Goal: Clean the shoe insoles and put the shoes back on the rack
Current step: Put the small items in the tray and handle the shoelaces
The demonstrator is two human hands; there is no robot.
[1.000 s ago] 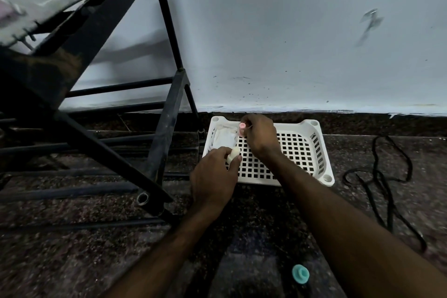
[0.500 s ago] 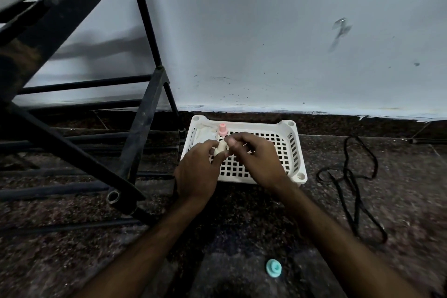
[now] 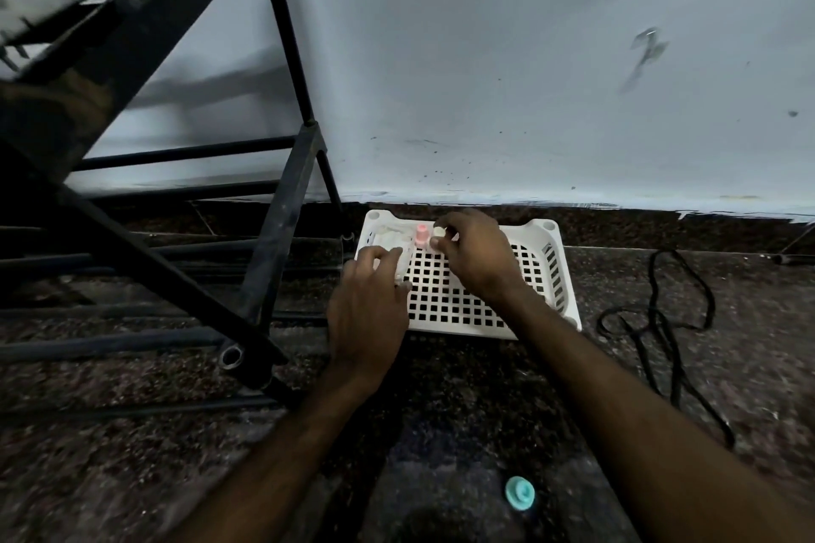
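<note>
White piece point(image 3: 438, 231) pinched in right hand point(image 3: 477, 261) fingers point(image 3: 446, 239), beside pink-topped bottle point(image 3: 421, 234).

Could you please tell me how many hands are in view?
2. The left hand holds a pink-capped bottle at the basket's left end; the right hand pinches a small white piece above its far edge.

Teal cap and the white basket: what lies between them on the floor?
Nothing: in the head view only bare dark floor separates the teal cap from the white basket.
</note>
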